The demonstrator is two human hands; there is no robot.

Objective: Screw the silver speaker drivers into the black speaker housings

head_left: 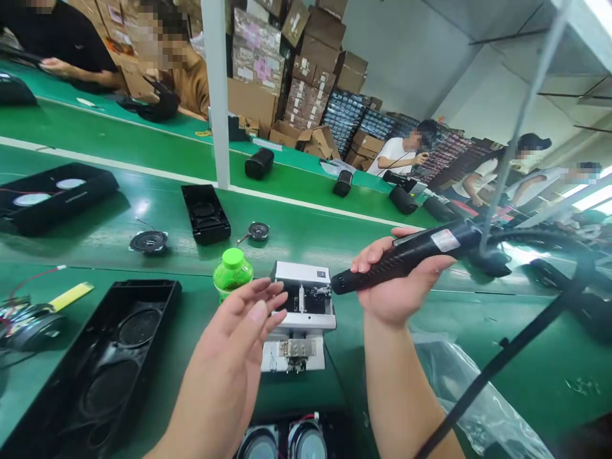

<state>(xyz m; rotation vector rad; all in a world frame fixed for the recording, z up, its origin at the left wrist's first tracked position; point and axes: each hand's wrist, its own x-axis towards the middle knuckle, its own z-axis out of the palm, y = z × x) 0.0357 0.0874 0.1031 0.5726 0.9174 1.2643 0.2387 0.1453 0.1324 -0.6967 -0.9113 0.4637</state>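
My right hand (399,287) is wrapped round a black electric screwdriver (411,250), held nearly level with its tip pointing left at a small silver screw feeder box (302,303) on the green bench. My left hand (236,347) hovers just left of that box, fingers stretched out and apart, holding nothing. A cable (507,354) runs from the screwdriver's rear down to the lower right.
A green-capped bottle (232,271) stands left of the box. Black speaker housings lie at the lower left (102,363), the far left (52,194) and the middle (205,213). Loose speaker drivers (149,241) and a clear plastic bag (466,395) are nearby. Other people work along the far side.
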